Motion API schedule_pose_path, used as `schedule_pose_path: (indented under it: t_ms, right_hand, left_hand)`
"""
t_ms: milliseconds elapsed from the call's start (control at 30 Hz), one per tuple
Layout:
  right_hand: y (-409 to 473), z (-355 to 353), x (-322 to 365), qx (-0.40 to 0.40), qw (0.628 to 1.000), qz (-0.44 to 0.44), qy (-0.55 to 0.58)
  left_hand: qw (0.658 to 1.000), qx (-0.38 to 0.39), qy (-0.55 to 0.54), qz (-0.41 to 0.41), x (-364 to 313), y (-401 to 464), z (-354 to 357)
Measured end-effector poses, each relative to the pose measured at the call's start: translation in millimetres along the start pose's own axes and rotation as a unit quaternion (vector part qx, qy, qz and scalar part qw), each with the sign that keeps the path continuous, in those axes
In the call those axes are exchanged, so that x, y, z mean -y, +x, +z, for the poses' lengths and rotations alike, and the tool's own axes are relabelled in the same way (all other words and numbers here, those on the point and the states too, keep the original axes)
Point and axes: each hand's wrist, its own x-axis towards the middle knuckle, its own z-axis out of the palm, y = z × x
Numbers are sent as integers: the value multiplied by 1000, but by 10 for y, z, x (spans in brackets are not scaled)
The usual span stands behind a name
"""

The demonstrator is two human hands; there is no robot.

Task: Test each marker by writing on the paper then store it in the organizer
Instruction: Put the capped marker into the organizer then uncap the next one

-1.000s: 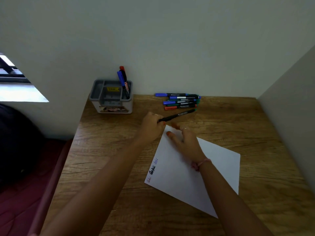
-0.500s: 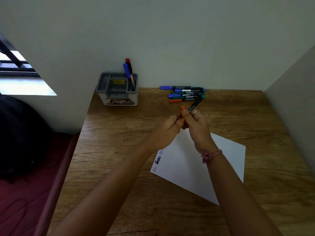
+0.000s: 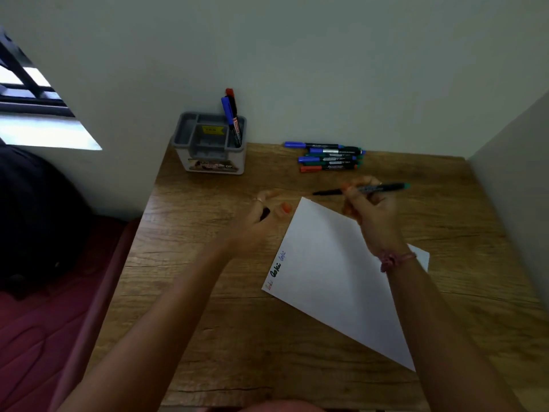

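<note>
Right hand (image 3: 367, 209) grips an uncapped marker (image 3: 362, 189) above the paper (image 3: 332, 281). Left hand (image 3: 261, 217) pinches its black cap (image 3: 264, 214). Loose markers (image 3: 328, 157) lie beyond the paper.

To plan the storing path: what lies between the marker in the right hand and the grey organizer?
Head view: only bare wooden desk lies between the marker and the organizer.

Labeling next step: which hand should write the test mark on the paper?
Right. The right hand already grips the uncapped marker just above the paper; the left hand appears to hold only the cap.
</note>
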Motion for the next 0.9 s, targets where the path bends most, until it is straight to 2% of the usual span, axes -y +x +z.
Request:
schedule_pose_path:
  t_ms: [100, 167, 233, 367, 567, 733, 900]
  right_hand:
    - [-77, -8, -306, 45, 997, 22, -60]
    - [-106, 13, -438, 91, 993, 30, -62]
    - [-126, 42, -518, 144, 987, 47, -59]
    - [-168, 52, -609, 218, 968, 54, -110]
    - [-122, 29, -640, 274, 941, -9, -199]
    - [27, 168, -658, 288, 940, -48, -178]
    - [84, 205, -791, 323, 920, -74, -210]
  left_hand:
    - [982, 27, 183, 25, 251, 131, -79]
    - [947, 61, 309, 65, 337, 226, -104]
    - [920, 77, 369, 104, 390, 340, -109]
    - [899, 66, 393, 182, 443, 560, -108]
    - [881, 35, 384, 274, 507, 598, -94]
    - [881, 44, 377, 281, 548, 650, -109]
    - [874, 38, 384, 294, 612, 712, -109]
